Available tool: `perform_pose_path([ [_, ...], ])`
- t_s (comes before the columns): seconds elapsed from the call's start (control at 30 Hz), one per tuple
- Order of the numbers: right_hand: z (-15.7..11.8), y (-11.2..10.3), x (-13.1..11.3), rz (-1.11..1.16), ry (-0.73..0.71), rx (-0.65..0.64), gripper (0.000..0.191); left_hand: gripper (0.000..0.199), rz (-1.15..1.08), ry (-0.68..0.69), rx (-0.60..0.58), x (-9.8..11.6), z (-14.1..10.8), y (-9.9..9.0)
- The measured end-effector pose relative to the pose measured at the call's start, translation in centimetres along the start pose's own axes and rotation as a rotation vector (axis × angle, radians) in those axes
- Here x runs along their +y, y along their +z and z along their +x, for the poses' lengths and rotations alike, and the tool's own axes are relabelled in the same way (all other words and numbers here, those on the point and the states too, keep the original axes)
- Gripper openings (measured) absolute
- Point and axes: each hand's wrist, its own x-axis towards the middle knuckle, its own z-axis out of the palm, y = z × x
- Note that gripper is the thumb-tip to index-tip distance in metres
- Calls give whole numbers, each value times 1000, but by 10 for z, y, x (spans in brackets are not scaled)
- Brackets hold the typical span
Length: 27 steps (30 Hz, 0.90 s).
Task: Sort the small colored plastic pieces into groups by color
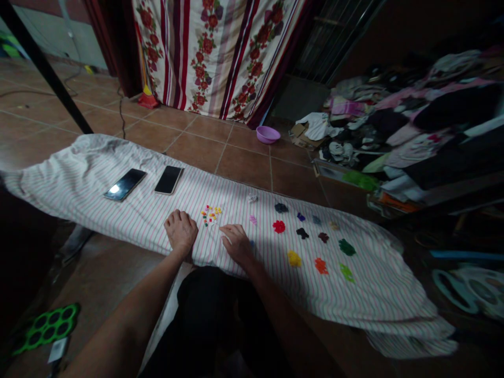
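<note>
My left hand [181, 232] rests on the striped cloth [129, 220] with its fingers curled in. Whatever is under those fingers, if anything, is hidden. Just right of it lies a loose mix of tiny coloured pieces [211, 214], in yellow, orange, red, green, pink and white. My right hand [238, 244] is at the lower right of this mix, index finger stretched toward it and thumb apart; I see nothing held. Beyond that hand, small one-colour piles are spread out, among them a red pile [279, 227], a yellow pile [294, 258] and a pink pile [253, 220].
Two phones, a left one [125, 185] and a right one [169, 179], lie at the cloth's left. More piles, such as a dark green pile [347, 247] and an orange pile [321, 266], are at right. A purple basin [268, 135] and heaped clothes [366, 110] are on the floor.
</note>
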Motion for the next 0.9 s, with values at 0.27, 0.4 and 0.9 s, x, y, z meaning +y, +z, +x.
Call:
perform_pose_path([
  [0.27, 16, 12, -28, -61, -3, -76, 42, 30, -15, 0, -3, 0, 0, 0],
  [0.4, 23, 16, -35, -107, 29, -87, 41, 31, -9, -5, 0, 0, 0, 1],
  [0.9, 27, 23, -36, -115, 67, -82, 27, 29, 29, 10, 37, -1, -1, 4],
])
